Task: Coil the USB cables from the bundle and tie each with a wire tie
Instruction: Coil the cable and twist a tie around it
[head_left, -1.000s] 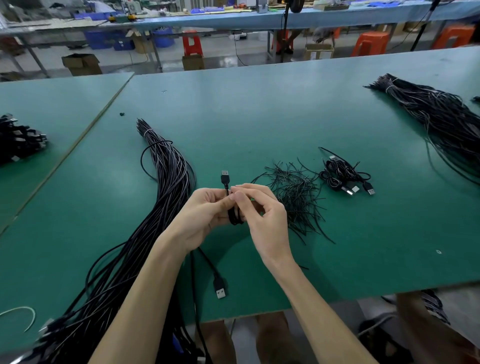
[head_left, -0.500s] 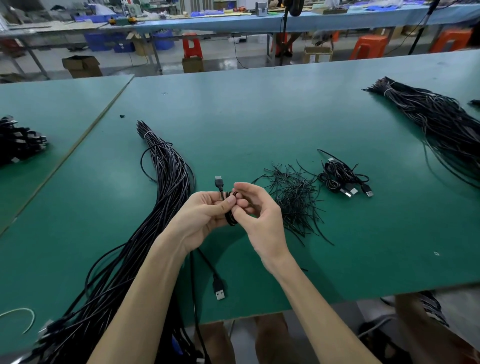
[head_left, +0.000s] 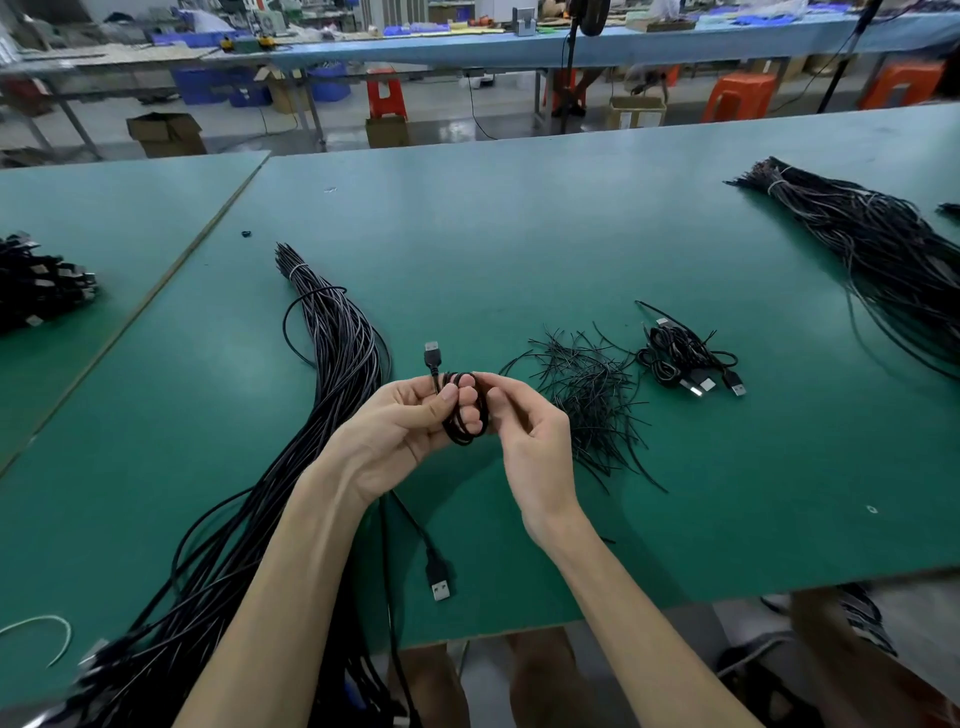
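My left hand (head_left: 410, 421) grips a small coil of black USB cable (head_left: 464, 434) wound round its fingers, with one plug (head_left: 432, 353) sticking up above the thumb. My right hand (head_left: 524, 431) pinches the cable at the top of the coil. The cable's free end trails down under my left wrist to a second plug (head_left: 441, 584) lying on the green table (head_left: 519, 249). The long bundle of black cables (head_left: 332, 374) lies to the left. A loose pile of black wire ties (head_left: 587, 384) lies just right of my hands.
A few coiled and tied cables (head_left: 685, 358) lie right of the wire ties. Another cable bundle (head_left: 872, 244) stretches along the far right. A heap of tied cables (head_left: 36, 280) sits on the neighbouring table at left. The table's front edge runs under my forearms.
Both hands have stayed over the same spot. The coil round my left fingers has grown and the upright plug has shifted slightly left.
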